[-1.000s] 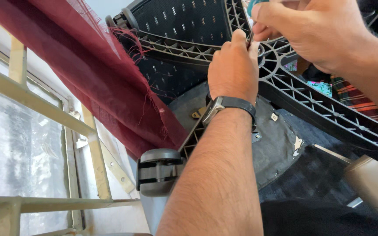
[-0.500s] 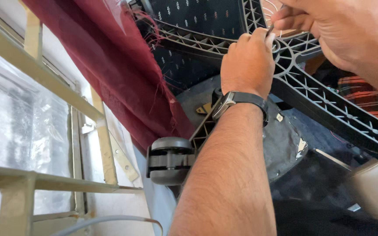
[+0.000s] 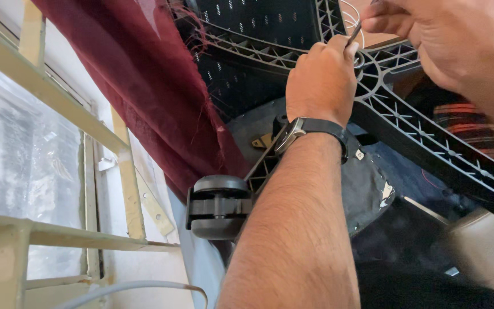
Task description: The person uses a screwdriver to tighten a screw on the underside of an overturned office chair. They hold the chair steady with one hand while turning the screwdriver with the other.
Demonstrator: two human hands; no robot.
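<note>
An upturned black chair base with ribbed spokes fills the upper right. My left hand, with a dark wristwatch on the wrist, is closed around the base's central hub. My right hand comes in from the top right and pinches a thin metal tool. The tool's tip points down at the hub, just above my left fingers. A thin white ring shows behind the tool.
A black caster wheel sits at the end of a spoke below my left forearm. A frayed dark red curtain hangs on the left beside a cream window frame. Plaid cloth shows behind the spokes.
My right hand has risen toward the top right, and the thin tool now shows at the hub. My left hand stays on the hub. The view has shifted slightly.
</note>
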